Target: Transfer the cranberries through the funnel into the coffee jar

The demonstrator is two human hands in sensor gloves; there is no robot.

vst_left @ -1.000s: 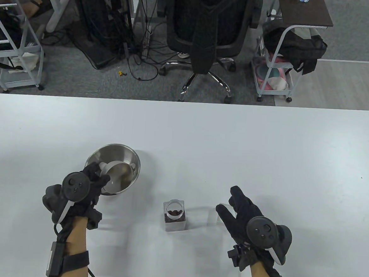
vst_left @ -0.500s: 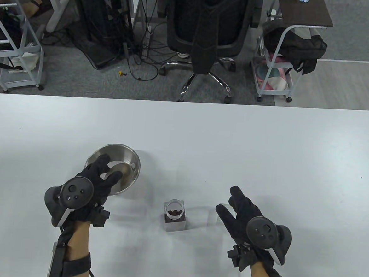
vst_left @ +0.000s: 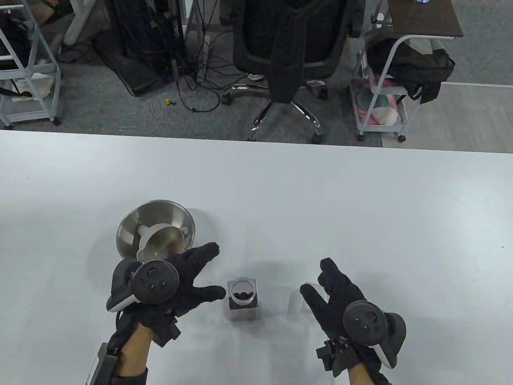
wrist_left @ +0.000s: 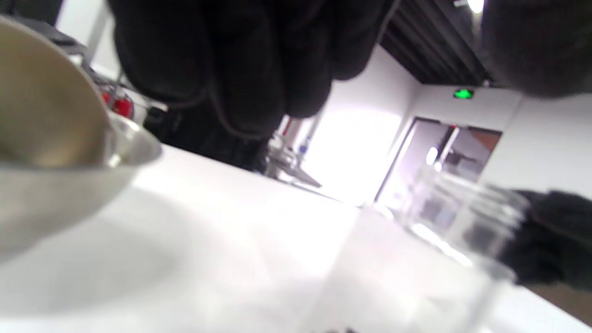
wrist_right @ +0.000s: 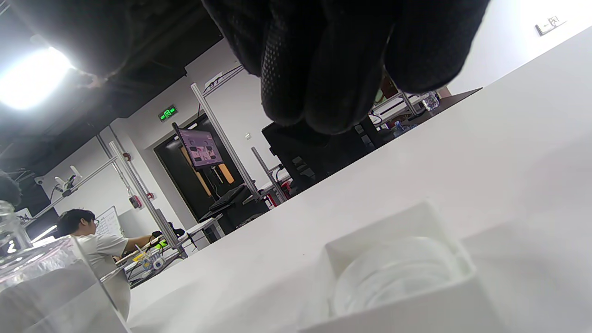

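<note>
The white table (vst_left: 369,209) carries all the things, and they stand in its near half. The biggest thing on it is a steel bowl (vst_left: 133,232) at the left. Inside the bowl lies a white funnel (vst_left: 161,240), on its side, with the wide mouth toward the near rim of the bowl.

The left hand (vst_left: 175,283) is just in front of the bowl, with the fingers spread wide and pointing to the right. It holds nothing. The tip of its lowest finger is very near the left side of the coffee jar (vst_left: 242,303); I cannot tell if it touches. In the left wrist view the blurred glass jar (wrist_left: 458,222) is at the right and the rim of the bowl (wrist_left: 134,155) at the left.

The right hand (vst_left: 341,297) is at the right of the jar, apart from it, also with the fingers spread and holding nothing. Under its fingers lies the square white lid (vst_left: 308,293) of the jar, and the right wrist view shows this lid (wrist_right: 402,277) flat on the table, inner side up.

The jar stands upright between the 2 hands, with an open mouth. The dark cranberries (vst_left: 242,295) are inside it, at the bottom.
</note>
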